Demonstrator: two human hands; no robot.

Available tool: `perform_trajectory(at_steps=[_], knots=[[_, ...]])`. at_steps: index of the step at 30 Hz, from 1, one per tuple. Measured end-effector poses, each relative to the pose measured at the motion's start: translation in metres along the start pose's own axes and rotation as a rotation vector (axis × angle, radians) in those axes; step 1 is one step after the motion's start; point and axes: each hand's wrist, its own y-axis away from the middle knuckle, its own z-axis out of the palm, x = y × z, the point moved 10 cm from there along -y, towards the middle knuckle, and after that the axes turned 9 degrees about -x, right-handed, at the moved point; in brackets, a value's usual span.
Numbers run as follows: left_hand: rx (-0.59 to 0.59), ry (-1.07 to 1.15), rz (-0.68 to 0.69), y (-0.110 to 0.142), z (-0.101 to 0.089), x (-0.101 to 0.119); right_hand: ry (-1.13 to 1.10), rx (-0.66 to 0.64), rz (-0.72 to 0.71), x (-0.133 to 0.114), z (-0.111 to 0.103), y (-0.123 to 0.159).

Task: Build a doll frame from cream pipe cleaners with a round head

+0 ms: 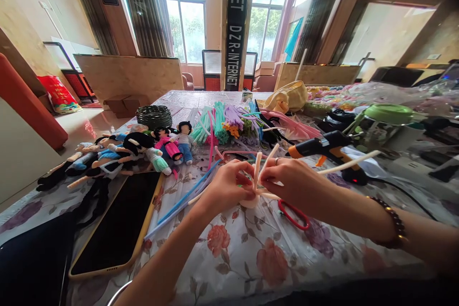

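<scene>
Phone (116, 222) lies face up on the floral tablecloth (242, 270). Cream fuzzy stems (257, 172) stand right of the phone, between both hands. Left hand (231, 182) pinches them low down, thumb against fingers; right hand (291, 179) pinches the leaning one near its foot. Farther right of the phone: red loop handle (291, 222), then black-and-orange glue gun (332, 146). Beyond the phone: heaped dolls (139, 144).

1. A person's left hand (231, 182) and right hand (292, 179) pinch fuzzy cream stems (257, 169) over a floral tablecloth (245, 253).
2. Dolls (138, 142) lie heaped beyond 1 yellow-cased phone (116, 222).
3. A glue gun (333, 143) rests nearby.
</scene>
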Motion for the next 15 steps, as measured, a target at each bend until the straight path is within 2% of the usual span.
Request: perform_trajectory(at_steps=[8, 15], knots=[[0.004, 0.008, -0.059, 0.0, 0.001, -0.005, -0.061, 0.008, -0.008, -0.008, -0.01, 0.005], [-0.01, 0.018, -0.045, -0.003, 0.0, -0.007, -0.121, -0.008, -0.074, -0.012, -0.003, 0.002]])
